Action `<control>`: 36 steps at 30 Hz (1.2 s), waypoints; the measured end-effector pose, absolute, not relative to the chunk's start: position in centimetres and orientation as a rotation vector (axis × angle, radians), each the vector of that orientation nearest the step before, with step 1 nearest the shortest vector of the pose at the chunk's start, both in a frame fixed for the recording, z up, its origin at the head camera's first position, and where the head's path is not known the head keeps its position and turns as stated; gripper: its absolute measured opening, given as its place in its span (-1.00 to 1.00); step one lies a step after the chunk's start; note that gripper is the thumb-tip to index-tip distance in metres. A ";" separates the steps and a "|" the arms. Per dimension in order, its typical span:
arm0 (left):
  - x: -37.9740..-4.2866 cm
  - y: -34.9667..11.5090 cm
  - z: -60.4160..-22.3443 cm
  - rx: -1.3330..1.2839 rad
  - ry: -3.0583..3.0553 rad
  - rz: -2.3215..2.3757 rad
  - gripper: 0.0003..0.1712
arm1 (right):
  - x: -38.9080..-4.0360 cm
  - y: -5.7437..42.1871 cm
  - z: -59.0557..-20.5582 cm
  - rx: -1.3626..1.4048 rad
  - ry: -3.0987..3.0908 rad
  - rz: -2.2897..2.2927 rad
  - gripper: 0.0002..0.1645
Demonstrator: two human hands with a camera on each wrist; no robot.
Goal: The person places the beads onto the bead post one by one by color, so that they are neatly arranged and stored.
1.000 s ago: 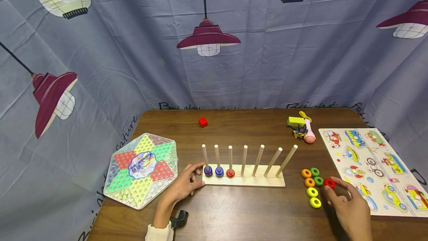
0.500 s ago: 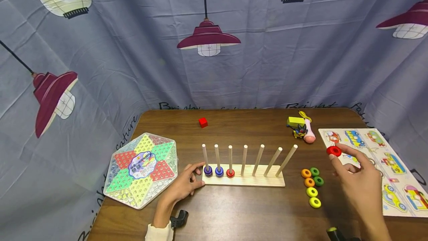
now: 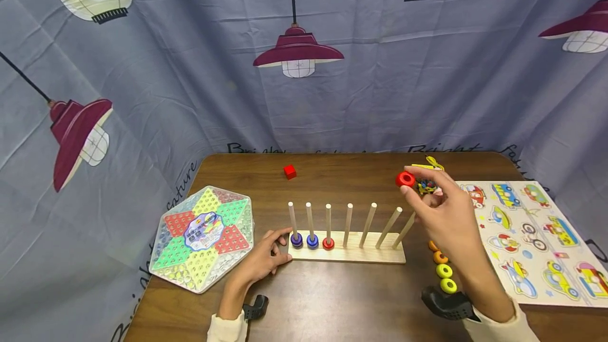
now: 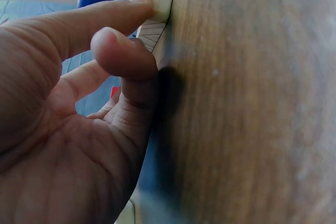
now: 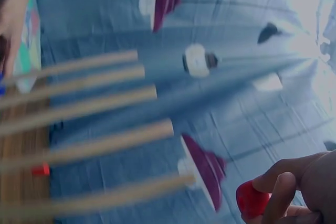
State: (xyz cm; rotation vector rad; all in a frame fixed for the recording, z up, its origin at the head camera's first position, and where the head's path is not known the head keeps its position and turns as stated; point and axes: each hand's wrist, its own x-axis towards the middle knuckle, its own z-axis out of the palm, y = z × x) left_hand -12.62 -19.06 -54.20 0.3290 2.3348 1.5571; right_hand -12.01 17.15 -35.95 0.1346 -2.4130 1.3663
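Observation:
My right hand [image 3: 444, 210] pinches a red ring [image 3: 406, 179] between thumb and fingertips, raised in the air beyond the right end of a wooden peg board [image 3: 375, 255]. The same red ring [image 5: 251, 199] shows at lower right in the right wrist view. My left hand [image 3: 261, 257] holds the board's left end, thumb at the front corner and a finger at the back corner. On the board's leftmost pegs sit a purple ring [image 3: 296, 240], a blue ring [image 3: 312, 241] and a red ring at the base of the third peg [image 3: 328, 220]. The right forearm partly covers the loose rings.
Yellow rings [image 3: 444, 271] and orange rings [image 3: 440, 257] lie right of the board. A picture puzzle board [image 3: 515, 226] is at the right, a star-pattern game board [image 3: 203, 236] at the left. A red cube [image 3: 290, 172] and small toys [image 3: 426, 186] stand at the back.
My right hand has lifted the red ring off the table by the loose rings and carried it up and leftward toward the peg board. My left hand stays at the board's end.

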 end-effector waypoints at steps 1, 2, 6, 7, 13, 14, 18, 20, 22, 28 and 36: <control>-12.6 -19.0 -54.2 0.329 2.337 1.555 -0.29 | -12.1 16.6 -35.9 0.156 -2.424 1.363 -0.53; -12.6 -19.0 -54.1 0.329 2.338 1.554 -0.29 | -12.1 16.0 -35.9 0.179 -2.432 1.381 -0.54; -12.6 -19.0 -54.1 0.326 2.337 1.551 -0.28 | -12.2 14.0 -35.8 0.286 -2.438 1.446 -0.55; -12.6 -19.0 -54.1 0.322 2.337 1.552 -0.28 | -12.2 13.5 -35.8 0.317 -2.435 1.464 -0.56; -12.6 -19.1 -54.1 0.319 2.323 1.571 -0.27 | -12.1 10.8 -36.3 0.441 -2.461 1.498 -0.61; -12.6 -19.1 -54.1 0.319 2.323 1.571 -0.28 | -12.1 10.5 -36.4 0.449 -2.473 1.511 -0.62; -12.6 -19.0 -54.1 0.320 2.325 1.573 -0.28 | -12.0 9.4 -36.8 0.476 -2.506 1.566 -0.63; -12.6 -19.0 -54.1 0.326 2.331 1.568 -0.28 | -12.0 9.0 -37.0 0.490 -2.517 1.581 -0.62; -12.5 -19.0 -54.1 0.328 2.335 1.565 -0.28 | -12.0 8.7 -37.2 0.509 -2.525 1.565 -0.62; -12.5 -19.0 -54.1 0.318 2.339 1.557 -0.29 | -12.1 8.2 -37.6 0.527 -2.555 1.481 -0.60; -12.5 -19.0 -54.1 0.317 2.331 1.566 -0.28 | -12.2 8.2 -37.8 0.530 -2.573 1.415 -0.50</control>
